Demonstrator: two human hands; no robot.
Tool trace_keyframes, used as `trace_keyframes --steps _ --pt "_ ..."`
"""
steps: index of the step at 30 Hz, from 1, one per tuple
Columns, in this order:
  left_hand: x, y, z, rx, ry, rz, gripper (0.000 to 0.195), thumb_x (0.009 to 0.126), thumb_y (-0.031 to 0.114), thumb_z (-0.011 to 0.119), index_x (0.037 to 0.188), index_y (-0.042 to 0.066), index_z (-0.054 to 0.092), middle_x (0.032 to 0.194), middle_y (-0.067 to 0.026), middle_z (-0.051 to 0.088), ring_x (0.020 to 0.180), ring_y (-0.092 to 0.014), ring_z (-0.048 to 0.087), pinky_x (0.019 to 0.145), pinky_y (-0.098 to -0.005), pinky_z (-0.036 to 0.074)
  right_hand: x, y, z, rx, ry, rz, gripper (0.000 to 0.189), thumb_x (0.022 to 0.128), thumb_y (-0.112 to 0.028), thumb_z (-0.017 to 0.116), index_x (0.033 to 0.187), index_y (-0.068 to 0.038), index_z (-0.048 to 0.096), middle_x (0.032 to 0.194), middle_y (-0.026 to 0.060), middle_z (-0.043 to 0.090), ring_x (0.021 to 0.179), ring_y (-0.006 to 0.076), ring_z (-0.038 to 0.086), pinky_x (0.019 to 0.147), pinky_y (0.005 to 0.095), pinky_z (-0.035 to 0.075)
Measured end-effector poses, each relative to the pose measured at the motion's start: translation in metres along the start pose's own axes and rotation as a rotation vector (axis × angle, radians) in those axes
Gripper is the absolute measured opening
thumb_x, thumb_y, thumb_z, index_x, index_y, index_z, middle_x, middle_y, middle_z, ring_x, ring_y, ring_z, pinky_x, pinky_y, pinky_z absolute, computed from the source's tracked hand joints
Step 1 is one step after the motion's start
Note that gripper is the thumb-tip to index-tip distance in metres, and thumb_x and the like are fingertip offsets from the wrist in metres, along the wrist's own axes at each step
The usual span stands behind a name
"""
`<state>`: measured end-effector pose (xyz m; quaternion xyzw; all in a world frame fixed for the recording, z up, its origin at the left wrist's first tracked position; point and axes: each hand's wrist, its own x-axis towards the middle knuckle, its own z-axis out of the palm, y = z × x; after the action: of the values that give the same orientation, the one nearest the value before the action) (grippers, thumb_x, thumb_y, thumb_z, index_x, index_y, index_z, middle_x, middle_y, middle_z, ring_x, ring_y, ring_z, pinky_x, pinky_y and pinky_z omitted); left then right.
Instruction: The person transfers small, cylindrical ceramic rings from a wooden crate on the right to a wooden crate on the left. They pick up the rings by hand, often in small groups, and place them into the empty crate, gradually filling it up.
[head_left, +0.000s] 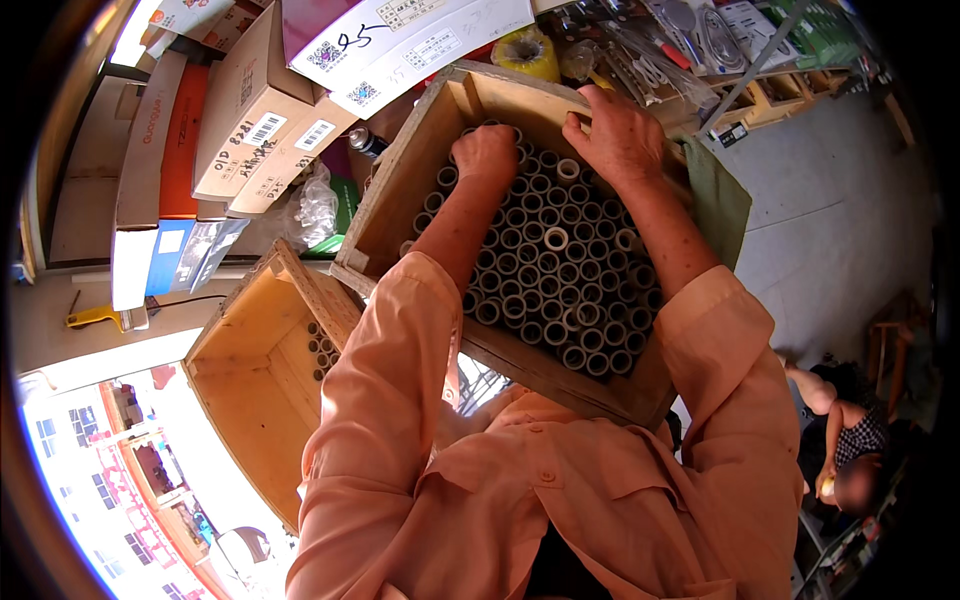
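Observation:
A wooden box (397, 187) stands tilted before me, filled with many short grey plastic tubes (550, 262) set on end in packed rows. Their open ends face up, and a few paler ones (556, 238) stand out. My left hand (487, 155) reaches into the far left part of the box, its fingers curled down on the tubes there. The fingertips are hidden, so whether they hold a tube does not show. At the far wall, my right hand (621, 139) has its fingers over the rim and its thumb on the inner side.
A second wooden box (255, 390) with several tubes stands at left. Cardboard cartons (262, 127) are stacked behind it. Beyond the far wall lie a yellow tape roll (527, 52) and packaged goods. A green cloth (712, 202) hangs at right. Another person (844, 435) sits at far right.

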<state>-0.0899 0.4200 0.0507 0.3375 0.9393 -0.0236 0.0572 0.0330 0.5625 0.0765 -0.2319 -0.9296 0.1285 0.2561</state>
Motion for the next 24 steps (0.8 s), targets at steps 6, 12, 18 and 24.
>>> trace_keyframes --steps 6,12,18,24 --pt "0.001 -0.004 -0.002 0.001 -0.004 0.044 0.016 0.081 0.023 0.063 0.095 0.018 0.07 0.094 -0.0109 0.07 0.092 -0.03 0.067 0.077 -0.0423 0.054 0.001 -0.001 -0.003 0.001 -0.037 0.022 0.031 0.078 -0.033 0.063 0.096 -0.008 0.06 0.09 0.0085 0.065 0.084 0.0285 0.065 0.069 0.0439 0.053" --pt "-0.004 0.002 -0.026 -0.048 0.011 0.085 0.018 0.079 0.021 0.064 0.096 0.019 0.071 0.094 -0.0105 0.07 0.092 -0.029 0.067 0.077 -0.0411 0.054 0.001 0.002 0.003 0.04 0.054 -0.045 0.03 0.078 -0.032 0.064 0.095 -0.008 0.06 0.087 0.0081 0.065 0.082 0.029 0.064 0.068 0.0439 0.052" --pt "-0.032 0.008 -0.076 -0.164 0.036 0.207 0.018 0.076 0.024 0.068 0.094 0.023 0.073 0.091 -0.0076 0.07 0.089 -0.027 0.067 0.078 -0.0392 0.053 0.0 0.0 0.004 0.009 -0.031 0.006 0.038 0.081 -0.036 0.062 0.109 -0.011 0.061 0.097 0.0117 0.067 0.087 0.031 0.066 0.073 0.0433 0.053" --pt "-0.096 -0.033 -0.155 -0.299 0.151 0.333 0.024 0.082 0.021 0.068 0.104 0.011 0.071 0.092 -0.008 0.07 0.075 -0.019 0.068 0.071 -0.0305 0.055 -0.003 0.002 0.003 -0.044 -0.013 -0.021 0.043 0.083 -0.039 0.057 0.116 -0.011 0.06 0.098 0.0151 0.068 0.088 0.034 0.066 0.077 0.0462 0.052"
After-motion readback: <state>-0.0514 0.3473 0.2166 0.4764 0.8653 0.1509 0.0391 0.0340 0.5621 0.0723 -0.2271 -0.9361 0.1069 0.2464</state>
